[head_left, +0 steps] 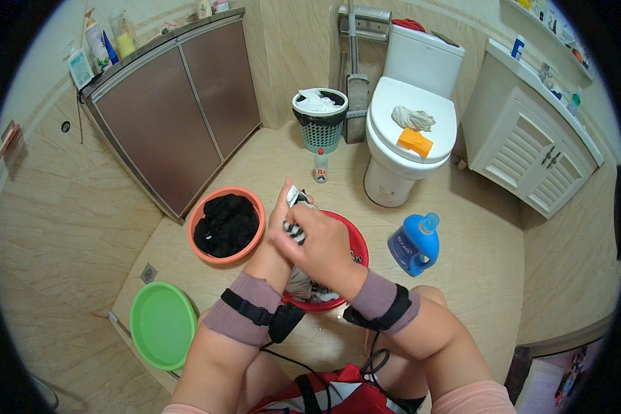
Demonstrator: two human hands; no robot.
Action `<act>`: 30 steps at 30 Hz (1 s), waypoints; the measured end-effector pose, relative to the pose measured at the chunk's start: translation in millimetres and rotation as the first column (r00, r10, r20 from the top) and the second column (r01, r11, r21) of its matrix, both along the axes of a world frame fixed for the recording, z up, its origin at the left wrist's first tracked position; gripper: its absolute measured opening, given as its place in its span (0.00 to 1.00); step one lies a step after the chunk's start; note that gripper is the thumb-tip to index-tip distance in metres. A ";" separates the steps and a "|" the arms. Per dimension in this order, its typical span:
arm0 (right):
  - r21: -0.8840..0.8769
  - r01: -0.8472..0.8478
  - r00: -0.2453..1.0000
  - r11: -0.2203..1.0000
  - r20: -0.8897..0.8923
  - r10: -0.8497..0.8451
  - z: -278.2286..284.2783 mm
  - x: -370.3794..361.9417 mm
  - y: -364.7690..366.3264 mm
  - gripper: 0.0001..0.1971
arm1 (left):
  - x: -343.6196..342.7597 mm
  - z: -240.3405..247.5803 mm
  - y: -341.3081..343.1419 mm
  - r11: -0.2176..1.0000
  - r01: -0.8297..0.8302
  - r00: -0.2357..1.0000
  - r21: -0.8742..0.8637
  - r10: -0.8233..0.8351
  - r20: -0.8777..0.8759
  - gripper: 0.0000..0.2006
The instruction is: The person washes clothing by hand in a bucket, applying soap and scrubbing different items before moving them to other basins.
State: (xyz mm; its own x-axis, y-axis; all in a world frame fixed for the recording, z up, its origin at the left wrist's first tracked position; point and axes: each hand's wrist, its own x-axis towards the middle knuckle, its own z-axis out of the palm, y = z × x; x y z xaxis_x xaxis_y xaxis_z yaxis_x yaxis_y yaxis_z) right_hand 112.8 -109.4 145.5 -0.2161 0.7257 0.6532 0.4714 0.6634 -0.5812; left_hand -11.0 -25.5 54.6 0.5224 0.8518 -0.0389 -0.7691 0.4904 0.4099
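Observation:
A black-and-white striped cloth (294,233) with a white label is bunched between my hands, above a red basin (361,248). My left hand (279,215) has the cloth against its palm, partly covered by the other hand. Crossing in front of it, my right hand (323,239) is closed, its curled fingers gripping the same cloth. Inside the red basin lie wet, greyish-brown garments (300,284) and some suds; my hands and forearms hide much of it. Both forearms wear mauve cuffs with black straps.
Around me stand an orange basin (261,233) of black clothes, a green basin (163,324), a blue detergent jug (414,245) and a small red-capped bottle (321,166). Farther back are a lined waste basket (319,130), a toilet (421,69) bearing a cloth and an orange packet, and cabinets.

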 end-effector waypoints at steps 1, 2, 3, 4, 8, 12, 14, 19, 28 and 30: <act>0.048 -0.002 1.000 0.999 -0.007 0.003 0.1 -1.2 0.5 0.12 | -13.3 -16.5 10.7 0.985 0.111 0.990 0.131 -0.120 0.068 0.20; 0.040 0.020 1.000 0.999 0.002 -0.020 -6.1 8.4 12.5 0.12 | 10.3 -2.6 6.1 0.984 0.132 0.987 0.123 -0.142 0.077 0.20; -0.036 0.144 0.988 0.989 -0.043 -0.145 -13.8 28.1 32.4 0.12 | 53.4 26.9 -7.2 0.991 -0.098 0.991 -0.089 0.089 -0.097 0.20; -0.103 0.229 0.966 0.968 -0.101 -0.240 -17.5 38.4 49.8 0.12 | 70.9 49.4 -18.2 0.897 -0.381 0.896 -0.224 0.298 -0.329 0.20; -0.186 0.201 0.962 0.962 -0.150 -0.230 -17.4 32.2 48.7 0.10 | 63.7 60.3 -25.6 0.919 -0.333 0.912 -0.211 0.257 -0.320 0.18; 0.015 0.023 0.993 1.000 -0.112 -0.021 -3.7 9.0 3.2 0.12 | 15.9 29.4 -11.1 0.978 -0.199 0.942 -0.058 0.174 -0.288 0.18; -0.112 0.177 0.973 0.978 -0.128 -0.190 -12.4 22.1 31.7 0.13 | 28.0 31.0 -15.2 0.991 -0.136 0.972 -0.010 0.131 -0.194 0.17; -0.255 0.114 0.877 0.960 -0.428 -0.217 -38.5 53.6 94.1 0.14 | 50.3 78.0 -26.8 0.932 -0.360 0.930 -0.024 0.357 -0.086 0.20; -0.234 0.110 0.940 0.966 -0.290 -0.177 -14.0 36.9 47.3 0.14 | 35.7 70.4 -16.5 0.845 -0.522 0.832 0.114 0.534 -0.148 0.16; -0.096 0.090 0.977 0.991 -0.187 -0.106 3.7 27.2 17.3 0.16 | 30.2 77.3 -11.4 0.752 -0.659 0.732 -0.027 0.632 -0.253 0.16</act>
State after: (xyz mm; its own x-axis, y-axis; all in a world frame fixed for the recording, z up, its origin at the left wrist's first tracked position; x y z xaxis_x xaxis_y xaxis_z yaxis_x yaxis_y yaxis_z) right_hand 140.0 -92.2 149.1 -0.0185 0.7925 0.6096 0.4063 0.5630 -0.7197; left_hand 19.2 -36.9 131.9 -0.1854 0.9636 -0.1927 -0.8149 -0.0411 0.5781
